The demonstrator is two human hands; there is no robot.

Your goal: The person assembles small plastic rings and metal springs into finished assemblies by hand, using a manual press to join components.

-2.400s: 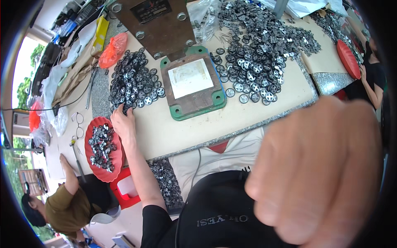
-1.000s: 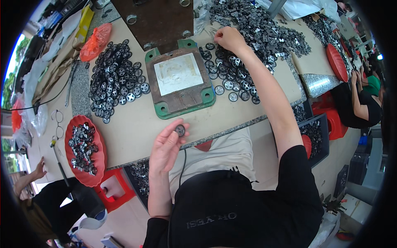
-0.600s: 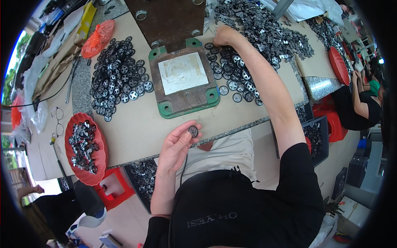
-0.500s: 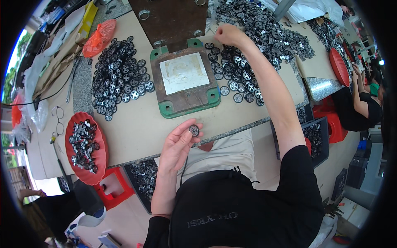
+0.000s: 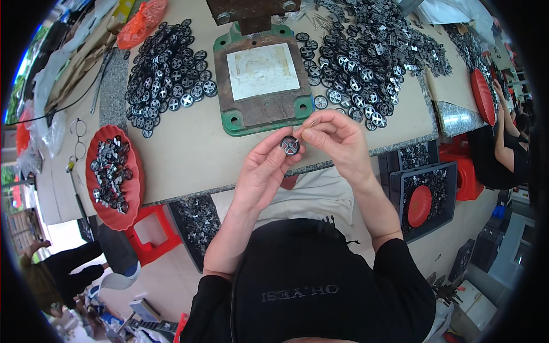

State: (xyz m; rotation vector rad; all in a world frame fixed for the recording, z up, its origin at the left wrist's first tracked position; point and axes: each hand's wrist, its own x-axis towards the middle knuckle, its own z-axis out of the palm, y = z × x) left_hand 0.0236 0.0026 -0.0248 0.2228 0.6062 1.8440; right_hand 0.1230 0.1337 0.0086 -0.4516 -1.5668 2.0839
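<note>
Left hand (image 5: pixel 260 171) up over the near edge of the table (image 5: pixel 189 154), fingers (image 5: pixel 280 155) pinched around a small black wheel (image 5: pixel 290 146) with a pale cross at its hub, face turned up to the camera. Right hand (image 5: pixel 337 140) just beside it, fingers (image 5: pixel 309 132) clenched on a thin metal pin (image 5: pixel 306 128), tip angled down at the wheel and touching or nearly touching its hub; hard to tell which. Both hands hovering in front of the green-rimmed press plate (image 5: pixel 264 77), well clear of it.

Left of the plate, a spread pile of finished-looking black wheels (image 5: pixel 166 66) lying flat on the table. Right of the plate, a bigger heap of wheels and small metal parts (image 5: pixel 372 57) running off toward the far corner. At the table's left end, a red dish (image 5: pixel 132 188) holding dark small parts, with a pair of spectacles (image 5: pixel 77 137) lying just beyond it. Below the table on the right, a dark crate (image 5: pixel 429 197) with a red lid inside. At the right edge, another person's arm (image 5: pixel 506 143) by a red dish (image 5: pixel 483 94).
</note>
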